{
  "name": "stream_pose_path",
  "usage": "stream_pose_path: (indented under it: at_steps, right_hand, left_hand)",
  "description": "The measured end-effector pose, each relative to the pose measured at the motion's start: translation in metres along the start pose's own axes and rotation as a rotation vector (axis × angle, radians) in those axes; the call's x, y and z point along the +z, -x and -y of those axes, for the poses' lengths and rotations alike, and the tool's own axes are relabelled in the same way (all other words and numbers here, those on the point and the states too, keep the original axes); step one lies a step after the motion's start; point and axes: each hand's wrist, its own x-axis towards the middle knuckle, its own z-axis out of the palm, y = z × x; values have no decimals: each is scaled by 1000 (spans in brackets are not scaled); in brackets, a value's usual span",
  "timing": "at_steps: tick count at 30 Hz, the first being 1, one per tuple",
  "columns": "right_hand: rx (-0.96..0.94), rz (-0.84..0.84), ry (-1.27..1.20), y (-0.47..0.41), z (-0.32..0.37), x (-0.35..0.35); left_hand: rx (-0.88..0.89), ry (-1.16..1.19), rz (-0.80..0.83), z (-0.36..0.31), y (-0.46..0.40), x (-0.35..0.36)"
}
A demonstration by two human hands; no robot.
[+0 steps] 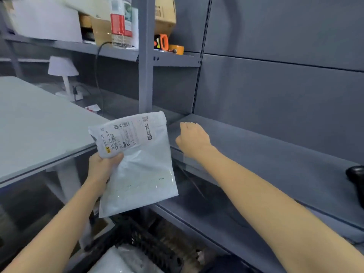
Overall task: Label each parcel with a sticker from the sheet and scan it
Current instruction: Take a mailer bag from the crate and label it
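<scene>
At far left a pale grey table (39, 123) runs beside the shelving. The left hand (102, 166) grips a soft white plastic mailer parcel (136, 164) by its left edge, thumb over the printed shipping label (126, 136) — held up, label facing the camera, probably for reading or scanning. To its right, the right hand (194, 139) reaches over the grey metal shelf (266, 154); its grip holds nothing visible, fingers turned away, so their curl cannot be told. At far right lies a black device (356, 174) — possibly the scanner.
</scene>
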Motion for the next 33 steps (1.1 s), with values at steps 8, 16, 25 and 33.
stream_pose_path:
  at_steps: [8,16,25,33]
  right_hand:
    - [250,-128,99,12,-102,-76]
    - [423,-270,-3,46,-179,-145]
    - [234,-56,134,66,-221,-208]
    - [313,-85,-269,95,-238,-206]
  left_hand:
    - [178,19,196,-68,-16,128]
    - [259,9,459,-80,14,252]
    - [324,-149,853,-76,54,331]
    - [432,-200,832,-73,58,345]
